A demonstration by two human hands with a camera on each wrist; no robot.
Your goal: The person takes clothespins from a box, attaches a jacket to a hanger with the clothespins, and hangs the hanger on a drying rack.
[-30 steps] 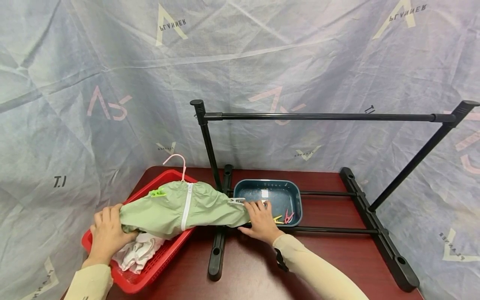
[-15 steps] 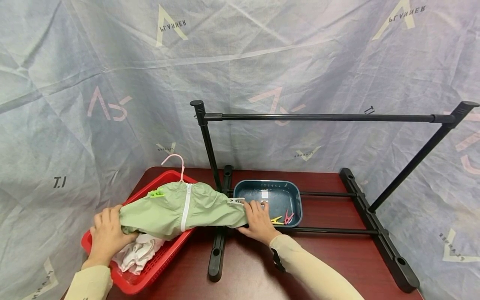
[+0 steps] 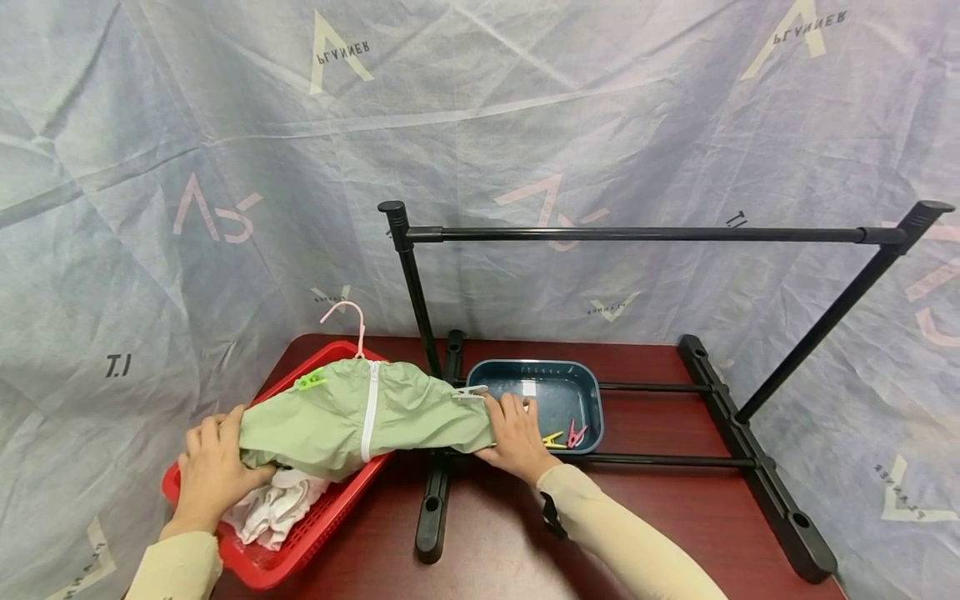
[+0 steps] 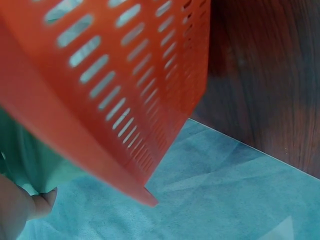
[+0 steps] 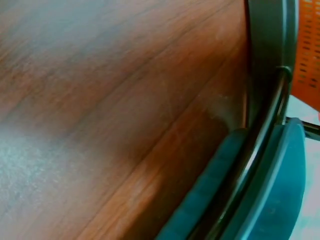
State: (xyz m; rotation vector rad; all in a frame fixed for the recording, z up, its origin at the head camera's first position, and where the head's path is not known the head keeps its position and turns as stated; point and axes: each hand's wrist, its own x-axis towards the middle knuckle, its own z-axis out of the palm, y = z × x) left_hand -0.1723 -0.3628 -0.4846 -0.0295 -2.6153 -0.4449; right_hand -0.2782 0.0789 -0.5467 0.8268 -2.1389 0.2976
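Note:
A light green zip-up jacket (image 3: pixel 322 425) with a white zipper lies across the red basket (image 3: pixel 330 521). Out of its collar rises a pink hanger (image 3: pixel 361 325). A green clothespin (image 3: pixel 311 379) sits on its left shoulder and a white clothespin (image 3: pixel 470 392) on its right. My left hand (image 3: pixel 210 475) grips the jacket's left end over the basket's rim; in the left wrist view its fingertips (image 4: pixel 42 202) show against the green cloth. At the jacket's right end, beside the blue tray, my right hand (image 3: pixel 517 442) holds the cloth between thumb and fingers.
White cloth (image 3: pixel 273 508) lies in the basket under the jacket. The blue tray (image 3: pixel 592 392) holds a yellow clothespin (image 3: pixel 553 440) and a pink clothespin (image 3: pixel 575 433). A black rack (image 3: pixel 645 234) stands on the dark red table (image 3: pixel 637 533), its lower bars running along the tray.
The hanger hook and the jacket's upper edge have shifted slightly up and left. My right hand has edged left with the jacket's end; my left hand has barely moved.

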